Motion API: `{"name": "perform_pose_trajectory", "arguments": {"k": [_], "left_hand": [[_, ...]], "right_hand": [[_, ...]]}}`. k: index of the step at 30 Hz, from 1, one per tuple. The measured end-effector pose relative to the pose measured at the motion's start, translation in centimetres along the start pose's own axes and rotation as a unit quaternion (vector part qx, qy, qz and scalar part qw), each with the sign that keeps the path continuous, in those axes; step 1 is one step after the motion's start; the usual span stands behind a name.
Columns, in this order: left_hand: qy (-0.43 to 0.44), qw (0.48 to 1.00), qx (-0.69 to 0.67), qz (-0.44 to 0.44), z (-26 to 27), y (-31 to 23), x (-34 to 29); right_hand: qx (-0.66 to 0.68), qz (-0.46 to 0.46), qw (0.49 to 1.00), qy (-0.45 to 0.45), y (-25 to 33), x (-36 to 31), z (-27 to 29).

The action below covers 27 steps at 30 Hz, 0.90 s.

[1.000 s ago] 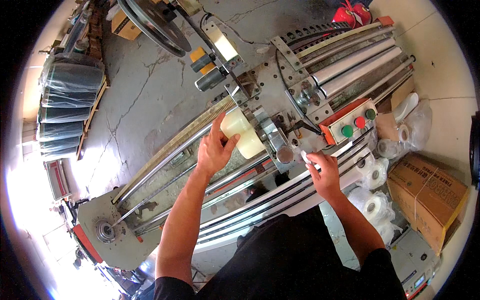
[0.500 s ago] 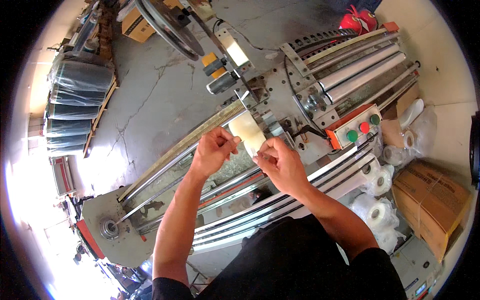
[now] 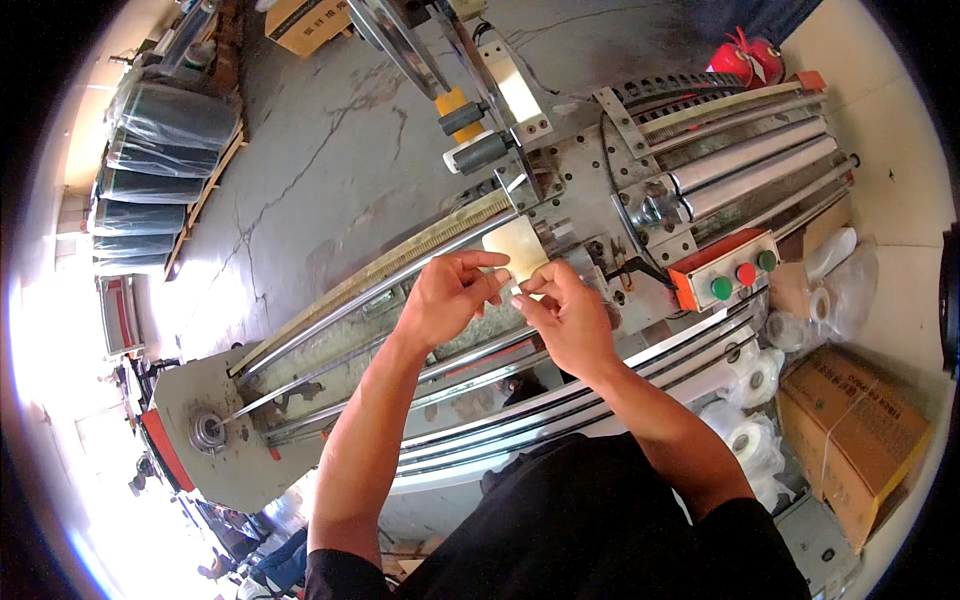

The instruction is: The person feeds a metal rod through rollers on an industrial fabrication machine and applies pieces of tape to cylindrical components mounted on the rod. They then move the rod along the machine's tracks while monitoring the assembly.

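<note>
A cream-coloured, smooth strip (image 3: 512,243) lies at the head of a long metal machine, just beyond my fingertips. My left hand (image 3: 447,298) is closed at the strip's near left edge, its index finger laid across and the thumb below. From the right, my right hand (image 3: 575,318) pinches the strip's near end between thumb and index finger. The fingertips of both hands almost meet, and they cover that end. Under my wrists run the machine's shiny long rods (image 3: 470,362).
A control box (image 3: 725,268) with green and red buttons sits to the right. Bagged white rolls (image 3: 757,380) and a cardboard box (image 3: 850,425) stand at the lower right. Wrapped dark rolls (image 3: 165,160) lie on a pallet at left. Beyond the machine stand red fire extinguishers (image 3: 745,62).
The view has shifted, so the machine sits differently in it. My hands have come closer together at the strip's near end, and my left index finger is now stretched across it. Less of the strip shows.
</note>
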State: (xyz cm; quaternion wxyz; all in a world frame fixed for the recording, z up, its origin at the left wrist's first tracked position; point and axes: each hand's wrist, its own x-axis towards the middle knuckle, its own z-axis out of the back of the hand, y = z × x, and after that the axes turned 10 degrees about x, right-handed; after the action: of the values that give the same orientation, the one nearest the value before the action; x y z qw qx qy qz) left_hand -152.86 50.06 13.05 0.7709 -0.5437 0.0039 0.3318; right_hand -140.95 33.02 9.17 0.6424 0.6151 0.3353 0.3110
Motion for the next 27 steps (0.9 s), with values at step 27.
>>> {"name": "perform_pose_trajectory", "arguments": {"k": [27], "left_hand": [[0.012, 0.995, -0.098, -0.024, 0.9, 2.2, 1.6]], "right_hand": [[0.205, -0.195, 0.952, 0.116, 3.1, 8.4, 1.7]]}}
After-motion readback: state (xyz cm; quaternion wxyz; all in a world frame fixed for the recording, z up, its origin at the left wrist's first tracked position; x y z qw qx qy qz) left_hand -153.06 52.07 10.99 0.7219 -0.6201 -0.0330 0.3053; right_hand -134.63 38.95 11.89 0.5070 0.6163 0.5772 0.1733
